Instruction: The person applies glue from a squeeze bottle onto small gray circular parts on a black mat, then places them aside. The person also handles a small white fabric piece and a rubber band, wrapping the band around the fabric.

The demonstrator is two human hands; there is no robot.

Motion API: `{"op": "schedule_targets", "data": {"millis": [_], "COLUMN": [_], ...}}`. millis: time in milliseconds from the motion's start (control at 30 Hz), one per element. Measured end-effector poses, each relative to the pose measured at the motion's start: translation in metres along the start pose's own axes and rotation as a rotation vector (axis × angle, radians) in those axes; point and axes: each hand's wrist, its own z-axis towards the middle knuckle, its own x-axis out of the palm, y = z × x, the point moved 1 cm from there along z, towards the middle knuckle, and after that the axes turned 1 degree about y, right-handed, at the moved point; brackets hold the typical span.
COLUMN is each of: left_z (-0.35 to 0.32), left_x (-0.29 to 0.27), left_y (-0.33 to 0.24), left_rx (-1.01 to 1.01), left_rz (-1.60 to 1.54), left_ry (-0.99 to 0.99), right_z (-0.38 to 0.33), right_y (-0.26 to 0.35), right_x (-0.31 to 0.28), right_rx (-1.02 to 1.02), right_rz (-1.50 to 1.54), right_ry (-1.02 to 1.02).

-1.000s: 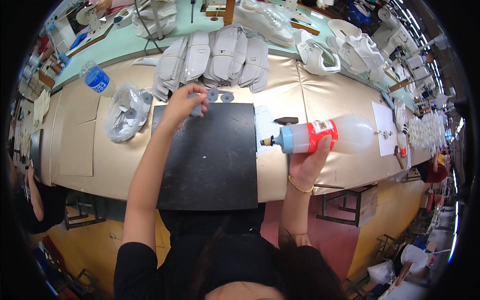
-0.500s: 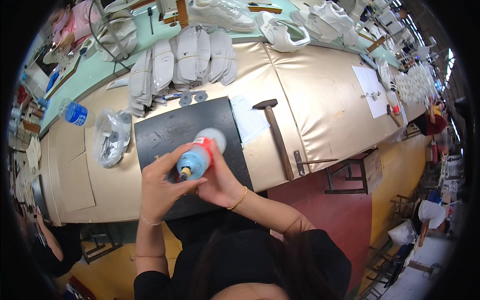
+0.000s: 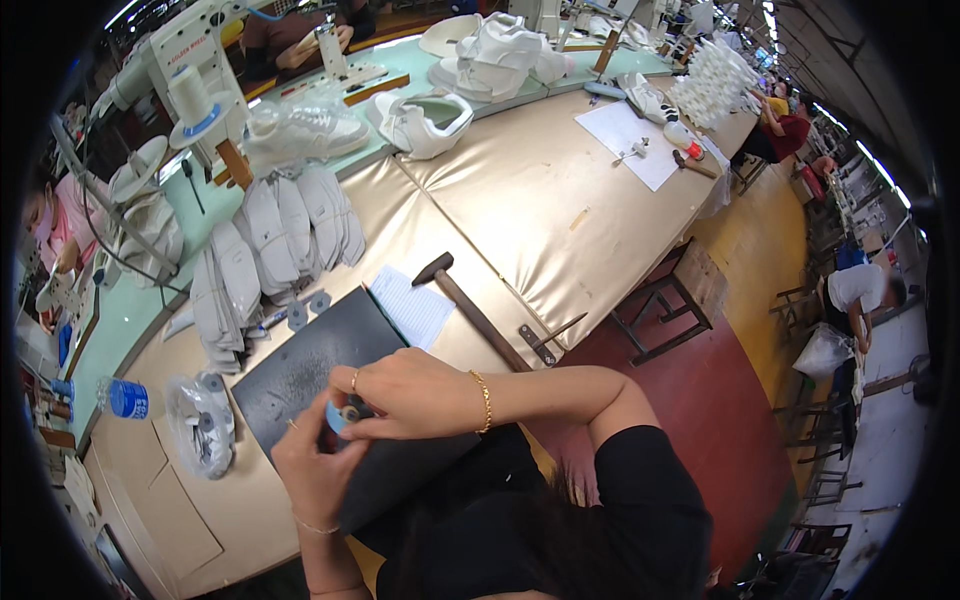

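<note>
A small bottle point(image 3: 337, 418) with a light blue top and a dark nozzle is between my hands, over the black board point(image 3: 300, 370). My left hand point(image 3: 318, 465) wraps round its body, which is mostly hidden by the fingers. Fingers and thumb of my right hand point(image 3: 415, 397) close about the nozzle end from the right. Just beyond the board lie a lined paper sheet point(image 3: 415, 305) and a hammer point(image 3: 475, 310) with a wooden handle. Round grey discs point(image 3: 298, 315) and a pen point(image 3: 270, 322) rest at the board's far edge.
Bundles of grey shoe pieces point(image 3: 285, 230) are stacked at the far left. A clear bag of grey parts point(image 3: 202, 425) and a blue-labelled bottle point(image 3: 125, 398) stand left. White shoes point(image 3: 425, 122) sit on the green bench behind. A stool point(image 3: 665, 305) is at the table's right edge.
The view has turned rightward. My right hand has moved from the bottle's body to its nozzle end, and my left hand has shifted round the body.
</note>
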Motion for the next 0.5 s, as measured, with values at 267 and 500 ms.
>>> {"op": "schedule_targets", "data": {"millis": [267, 500], "left_z": [0.009, 0.013], "left_x": [0.011, -0.006], "left_y": [-0.017, -0.004], "left_rx": [0.166, -0.024], "left_rz": [0.171, 0.151], "left_ry": [0.073, 0.030], "right_z": [-0.012, -0.054], "right_y": [-0.002, 0.059], "right_x": [-0.021, -0.119], "right_rx": [-0.001, -0.090], "right_rz": [0.163, 0.269], "right_ry": [0.032, -0.570]}}
